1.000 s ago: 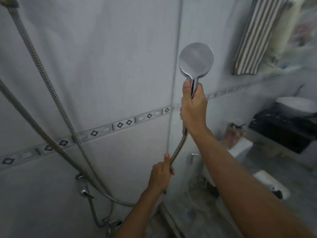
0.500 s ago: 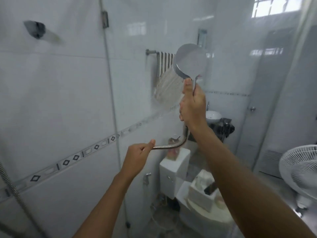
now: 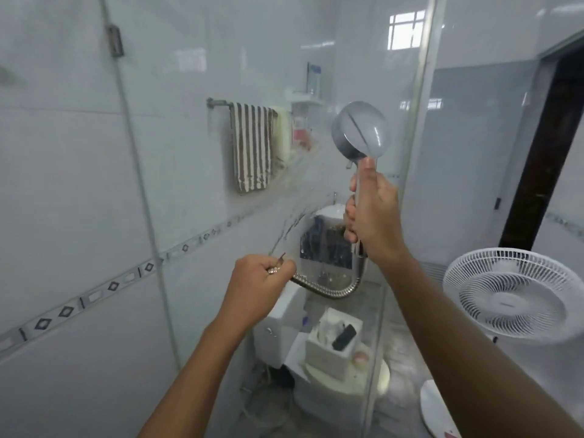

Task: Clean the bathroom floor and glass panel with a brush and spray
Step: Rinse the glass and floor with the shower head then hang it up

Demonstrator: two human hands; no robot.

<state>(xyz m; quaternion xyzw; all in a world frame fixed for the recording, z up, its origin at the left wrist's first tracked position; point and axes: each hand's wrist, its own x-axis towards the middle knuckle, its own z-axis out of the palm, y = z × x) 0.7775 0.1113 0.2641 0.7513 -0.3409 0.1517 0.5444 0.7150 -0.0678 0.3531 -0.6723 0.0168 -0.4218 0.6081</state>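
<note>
gripping the shower head [image 3: 358,131] by its handle, fingers fully curled, the right hand [image 3: 376,216] holds it up beside the glass panel [image 3: 196,147]; the left hand [image 3: 259,279] clasps the metal hose [image 3: 328,290] below.

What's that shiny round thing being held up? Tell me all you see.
A handheld shower head, chrome-looking: a round flat disc on a slim handle, its back toward the camera, face toward the glass panel. It is held roughly upright, raised; the right hand grips the handle, thumb along it. A ribbed metal hose loops from the handle's bottom to the left hand, which grips it.
</note>
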